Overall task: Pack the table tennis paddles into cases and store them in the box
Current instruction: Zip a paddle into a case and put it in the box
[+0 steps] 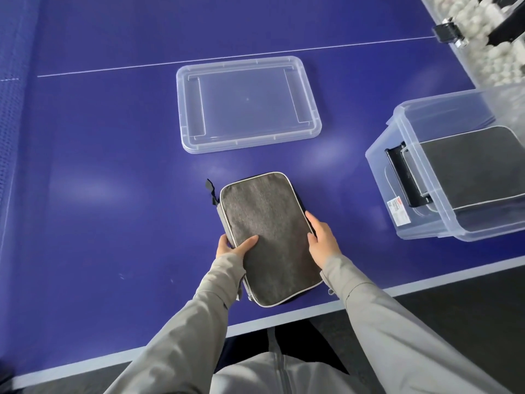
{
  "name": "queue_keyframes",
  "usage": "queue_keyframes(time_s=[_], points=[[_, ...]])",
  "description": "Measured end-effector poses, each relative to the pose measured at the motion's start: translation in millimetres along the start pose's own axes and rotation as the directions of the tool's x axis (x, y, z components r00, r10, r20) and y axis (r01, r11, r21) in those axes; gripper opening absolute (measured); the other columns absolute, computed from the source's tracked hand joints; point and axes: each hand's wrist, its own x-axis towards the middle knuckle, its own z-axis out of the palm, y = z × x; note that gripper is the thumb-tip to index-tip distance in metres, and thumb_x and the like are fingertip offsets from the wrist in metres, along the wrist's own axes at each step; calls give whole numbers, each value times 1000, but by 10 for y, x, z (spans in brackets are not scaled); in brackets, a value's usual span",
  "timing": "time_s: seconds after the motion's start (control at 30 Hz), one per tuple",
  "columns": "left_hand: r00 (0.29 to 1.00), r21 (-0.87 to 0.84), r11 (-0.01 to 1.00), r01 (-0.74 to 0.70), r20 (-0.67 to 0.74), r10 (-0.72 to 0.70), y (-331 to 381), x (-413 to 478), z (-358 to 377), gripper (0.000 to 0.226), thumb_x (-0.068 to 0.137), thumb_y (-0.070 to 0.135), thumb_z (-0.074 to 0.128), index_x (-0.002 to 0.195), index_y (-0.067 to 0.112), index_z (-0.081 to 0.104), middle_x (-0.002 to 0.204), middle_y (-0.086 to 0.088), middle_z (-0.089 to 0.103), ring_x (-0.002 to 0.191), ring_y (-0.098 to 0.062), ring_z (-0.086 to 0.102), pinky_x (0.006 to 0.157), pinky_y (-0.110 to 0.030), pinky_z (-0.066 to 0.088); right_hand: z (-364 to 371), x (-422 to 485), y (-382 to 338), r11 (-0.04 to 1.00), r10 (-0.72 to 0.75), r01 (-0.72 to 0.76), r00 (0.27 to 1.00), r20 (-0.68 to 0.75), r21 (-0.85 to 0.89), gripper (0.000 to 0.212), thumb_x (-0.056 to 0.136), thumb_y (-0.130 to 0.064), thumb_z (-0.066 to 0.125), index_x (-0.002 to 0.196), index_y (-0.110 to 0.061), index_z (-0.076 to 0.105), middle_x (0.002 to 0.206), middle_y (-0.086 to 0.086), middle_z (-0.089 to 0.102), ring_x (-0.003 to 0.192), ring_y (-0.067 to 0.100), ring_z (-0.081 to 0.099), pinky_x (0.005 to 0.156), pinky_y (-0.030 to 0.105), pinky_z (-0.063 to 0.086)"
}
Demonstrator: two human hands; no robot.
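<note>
Blue TT table (113, 194), grey case (264, 217) btwn left hand (233, 246) + right hand (322, 239)

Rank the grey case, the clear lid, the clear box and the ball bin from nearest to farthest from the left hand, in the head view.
1. grey case, held by the left hand.
2. clear lid, straight ahead.
3. clear box, at the right.
4. ball bin, far right corner.
</note>
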Motion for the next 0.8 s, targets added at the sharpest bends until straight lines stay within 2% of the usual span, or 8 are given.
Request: queue_keyframes(time_s=[0.1, 0.17, 0.27, 0.33, 0.43, 0.5, 0.67, 0.8], points=[[999, -50, 998, -25, -29, 24, -8, -24, 31, 64, 73, 28, 78, 125, 25, 42, 109, -7, 61, 92, -26, 60, 86, -41, 48, 0, -95, 22, 999, -18, 21, 994, -108, 28, 49, 98, -13, 45, 145, -21, 34, 137, 8, 42, 127, 22, 41, 105, 31, 32], [998, -96, 995, -33, -52, 28, -9, -41, 73, 70, 72, 27, 79, 130, 27, 39, 112, -7, 60, 98, -28, 58, 91, -44, 47, 21, -310, 75, 996, -51, 69, 954, -296, 49, 48, 93, -18, 56, 139, -15, 42, 133, 8, 46, 126, 24, 42, 103, 44, 37], [993, -175, 984, 6, -112, -26, 18, -69, 180, 76, 71, 29, 80, 133, 28, 36, 111, -7, 56, 92, -27, 54, 87, -41, 44, 93, -752, 234, 971, -226, 225, 768, -599, -77, 37, 85, -29, 65, 113, -8, 54, 101, 5, 55, 94, 24, 54, 80, 42, 44], [983, -245, 967, 62, -154, -102, 54, -84, 275, 79, 68, 34, 80, 132, 31, 34, 109, -6, 54, 93, -29, 52, 90, -45, 43, 193, -1003, 324, 940, -333, 306, 735, -591, -149, 32, 81, -40, 61, 97, -15, 51, 83, -4, 46, 76, 15, 46, 70, 34, 38], [966, -348, 932, 104, -188, -178, 124, -130, 440, 82, 65, 37, 82, 131, 32, 33, 106, -5, 55, 92, -29, 51, 87, -44, 41, 355, -1133, 333, 921, -388, 325, 794, -468, -212, 34, 76, -46, 64, 81, -15, 52, 68, -6, 43, 65, 13, 41, 63, 31, 38], [959, -407, 908, 103, -202, -200, 162, -179, 557, 83, 64, 36, 83, 131, 31, 34, 105, -4, 55, 89, -26, 52, 84, -39, 39, 421, -1102, 274, 937, -344, 269, 821, -455, -223, 40, 70, -43, 77, 72, -11, 54, 61, -2, 46, 58, 18, 46, 56, 32, 42], [956, -522, 851, 57, -218, -197, 190, -220, 724, 81, 64, 29, 84, 129, 29, 36, 110, -5, 58, 82, -18, 56, 87, -40, 45, 461, -997, 159, 989, -114, 44, 839, -532, -142, 47, 58, -39, 87, 70, -10, 52, 55, 0, 52, 50, 27, 52, 50, 31, 41], [950, -537, 841, 62, -227, -215, 227, -216, 736, 80, 63, 31, 84, 128, 31, 37, 112, -6, 60, 93, -25, 58, 94, -52, 45, 461, -1017, 172, 974, -200, 103, 802, -563, -200, 28, 68, -29, 82, 73, -13, 59, 60, -5, 59, 49, 19, 57, 46, 24, 41]])
